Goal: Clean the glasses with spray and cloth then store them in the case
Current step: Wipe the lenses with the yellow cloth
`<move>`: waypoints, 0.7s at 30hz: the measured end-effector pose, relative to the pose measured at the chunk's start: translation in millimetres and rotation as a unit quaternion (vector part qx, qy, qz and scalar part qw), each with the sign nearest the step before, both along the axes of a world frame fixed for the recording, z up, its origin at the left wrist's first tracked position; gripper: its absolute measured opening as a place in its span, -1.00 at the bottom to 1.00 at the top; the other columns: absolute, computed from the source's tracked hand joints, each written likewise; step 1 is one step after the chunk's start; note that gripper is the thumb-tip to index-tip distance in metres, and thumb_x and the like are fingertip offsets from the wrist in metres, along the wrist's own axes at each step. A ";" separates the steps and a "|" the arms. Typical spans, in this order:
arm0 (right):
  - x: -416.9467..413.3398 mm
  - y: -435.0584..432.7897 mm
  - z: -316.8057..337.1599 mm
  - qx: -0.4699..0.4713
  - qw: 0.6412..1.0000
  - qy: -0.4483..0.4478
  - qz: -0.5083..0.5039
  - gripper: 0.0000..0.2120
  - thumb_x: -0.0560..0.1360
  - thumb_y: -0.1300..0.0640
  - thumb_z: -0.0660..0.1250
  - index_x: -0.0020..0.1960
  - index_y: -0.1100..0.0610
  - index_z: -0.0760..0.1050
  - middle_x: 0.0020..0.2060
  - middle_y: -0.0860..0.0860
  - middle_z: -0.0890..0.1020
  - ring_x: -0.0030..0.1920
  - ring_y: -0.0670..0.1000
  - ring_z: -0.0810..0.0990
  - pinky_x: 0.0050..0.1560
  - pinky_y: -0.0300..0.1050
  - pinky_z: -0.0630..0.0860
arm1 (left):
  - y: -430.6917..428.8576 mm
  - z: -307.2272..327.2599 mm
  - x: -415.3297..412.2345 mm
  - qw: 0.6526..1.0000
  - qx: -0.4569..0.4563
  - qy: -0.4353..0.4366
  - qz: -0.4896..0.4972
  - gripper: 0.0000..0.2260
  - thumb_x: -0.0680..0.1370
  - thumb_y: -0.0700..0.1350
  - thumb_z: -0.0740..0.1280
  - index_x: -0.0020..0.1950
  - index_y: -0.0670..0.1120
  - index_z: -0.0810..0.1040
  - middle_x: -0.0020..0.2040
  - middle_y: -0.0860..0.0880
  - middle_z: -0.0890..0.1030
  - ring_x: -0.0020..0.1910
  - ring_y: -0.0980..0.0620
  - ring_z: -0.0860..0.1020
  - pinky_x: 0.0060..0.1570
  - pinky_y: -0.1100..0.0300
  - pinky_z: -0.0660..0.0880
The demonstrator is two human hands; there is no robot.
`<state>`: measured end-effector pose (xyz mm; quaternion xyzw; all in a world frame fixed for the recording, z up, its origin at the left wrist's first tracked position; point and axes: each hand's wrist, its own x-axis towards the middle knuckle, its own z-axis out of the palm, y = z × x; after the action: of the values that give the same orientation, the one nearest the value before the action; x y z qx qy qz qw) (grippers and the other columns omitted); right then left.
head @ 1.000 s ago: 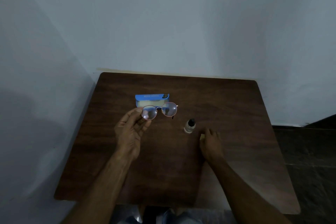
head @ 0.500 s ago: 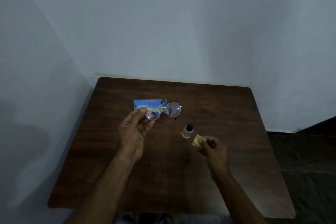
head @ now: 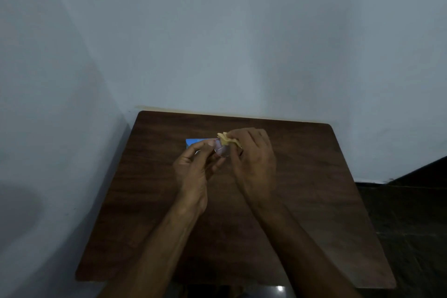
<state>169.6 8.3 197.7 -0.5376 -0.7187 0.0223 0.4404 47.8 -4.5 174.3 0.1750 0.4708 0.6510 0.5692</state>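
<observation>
My left hand [head: 193, 172] pinches the thin-framed round glasses [head: 222, 151] above the middle of the dark wooden table [head: 145, 201]. One lens shows between my hands; the other is hidden. My right hand [head: 254, 159] grips the yellow cloth [head: 226, 140] and holds it against the glasses from the right. The blue case [head: 193, 141] lies on the table just behind my left fingers, mostly hidden. The spray bottle is hidden behind my right hand.
The table stands in a corner, with pale walls [head: 217, 43] close behind it and along its left side. A dark floor [head: 411, 213] lies to the right. The table's front edge [head: 217, 282] is near the bottom of the view.
My right hand lifted the yellow cloth from beside the bottle and brought it left and up onto the glasses. My left hand kept its hold on the glasses.
</observation>
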 end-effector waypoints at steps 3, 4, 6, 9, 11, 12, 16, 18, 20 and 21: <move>-14.9 -14.8 -5.1 0.024 0.999 -0.031 0.008 -0.87 0.47 0.33 0.49 0.01 0.21 0.68 -0.07 0.08 0.70 -0.03 0.03 0.59 -0.01 -0.13 0.52 | -1.9 8.5 -8.8 1.000 0.009 0.007 0.004 -0.85 0.62 -0.23 0.45 -0.05 -0.03 0.78 -0.12 -0.03 0.79 -0.20 0.07 0.75 -0.25 0.24 0.67; -16.4 -22.1 -7.5 0.016 0.999 -0.036 0.024 -0.86 0.47 0.34 0.51 0.01 0.21 0.68 -0.08 0.08 0.70 -0.05 0.03 0.61 -0.03 -0.13 0.53 | -1.5 10.6 -10.7 1.000 0.008 0.019 0.011 -0.85 0.62 -0.23 0.44 -0.05 -0.03 0.77 -0.13 -0.02 0.78 -0.22 0.08 0.73 -0.29 0.25 0.65; -17.7 -35.0 -10.0 -0.005 0.998 -0.043 0.041 -0.83 0.46 0.35 0.54 0.04 0.21 0.70 -0.06 0.09 0.71 -0.09 0.08 0.66 -0.07 -0.07 0.58 | -2.3 13.4 -16.1 0.999 0.009 0.038 0.017 -0.89 0.61 -0.24 0.45 -0.01 -0.08 0.76 -0.15 -0.02 0.77 -0.25 0.07 0.70 -0.31 0.24 0.62; -17.4 -31.1 -1.3 0.001 1.000 -0.026 -0.003 -0.86 0.47 0.35 0.50 0.02 0.21 0.68 -0.07 0.10 0.69 -0.10 0.12 0.66 -0.13 0.01 0.59 | -8.1 14.8 -22.1 0.999 0.024 0.023 0.001 -0.91 0.62 -0.28 0.43 0.08 -0.22 0.72 -0.13 -0.11 0.76 -0.22 0.03 0.71 -0.24 0.21 0.68; -21.8 -23.5 8.5 0.014 0.999 -0.029 -0.011 -0.89 0.50 0.30 0.46 0.02 0.22 0.67 -0.06 0.10 0.68 -0.09 0.11 0.64 -0.15 0.01 0.58 | -12.7 15.3 -26.6 0.999 0.040 0.012 -0.010 -0.90 0.63 -0.28 0.42 0.10 -0.25 0.71 -0.08 -0.15 0.76 -0.17 0.01 0.74 -0.19 0.20 0.70; -27.1 -23.0 11.6 0.014 0.999 -0.033 0.002 -0.88 0.51 0.26 0.44 0.05 0.21 0.67 -0.05 0.09 0.68 -0.07 0.09 0.63 -0.13 -0.01 0.58 | -13.8 15.9 -29.8 0.999 0.044 0.015 -0.012 -0.89 0.62 -0.27 0.43 0.11 -0.25 0.71 -0.07 -0.15 0.76 -0.15 0.01 0.74 -0.18 0.20 0.70; -44.6 -42.7 5.0 -0.004 0.998 -0.042 0.038 -0.82 0.50 0.27 0.50 0.10 0.16 0.68 0.02 0.05 0.70 0.00 0.07 0.65 0.01 -0.03 0.62 | -11.2 17.7 -41.8 0.998 0.048 0.048 -0.004 -0.92 0.60 -0.23 0.45 0.01 -0.12 0.75 -0.12 -0.06 0.77 -0.21 0.08 0.69 -0.29 0.24 0.61; -41.5 -45.6 5.7 -0.021 0.999 -0.028 0.039 -0.85 0.51 0.26 0.52 0.07 0.19 0.68 0.02 0.07 0.69 -0.02 0.08 0.66 -0.04 0.02 0.63 | -11.2 16.8 -46.2 0.997 0.054 0.046 -0.010 -0.92 0.59 -0.22 0.47 0.00 -0.10 0.76 -0.11 -0.06 0.77 -0.20 0.08 0.70 -0.28 0.24 0.62; -36.6 -37.4 13.6 -0.033 0.999 -0.008 0.018 -0.87 0.51 0.23 0.50 0.05 0.19 0.65 0.04 0.06 0.66 -0.01 0.03 0.64 -0.05 -0.01 0.62 | -13.0 14.7 -47.6 0.997 0.064 0.032 -0.031 -0.92 0.60 -0.22 0.46 0.03 -0.13 0.76 -0.07 -0.12 0.78 -0.15 0.04 0.73 -0.19 0.20 0.68; -36.1 -32.0 18.6 -0.036 0.999 0.000 0.006 -0.86 0.52 0.23 0.49 0.06 0.19 0.63 0.05 0.06 0.66 0.00 0.02 0.64 -0.04 -0.02 0.62 | -14.0 13.9 -48.1 0.997 0.067 0.022 -0.040 -0.92 0.61 -0.23 0.46 0.06 -0.15 0.75 -0.04 -0.14 0.78 -0.12 0.01 0.75 -0.14 0.18 0.69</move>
<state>133.4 -23.7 216.3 -0.5488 -0.7205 0.0505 0.4208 -0.3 -18.5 188.1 0.2454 0.4309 0.6541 0.5712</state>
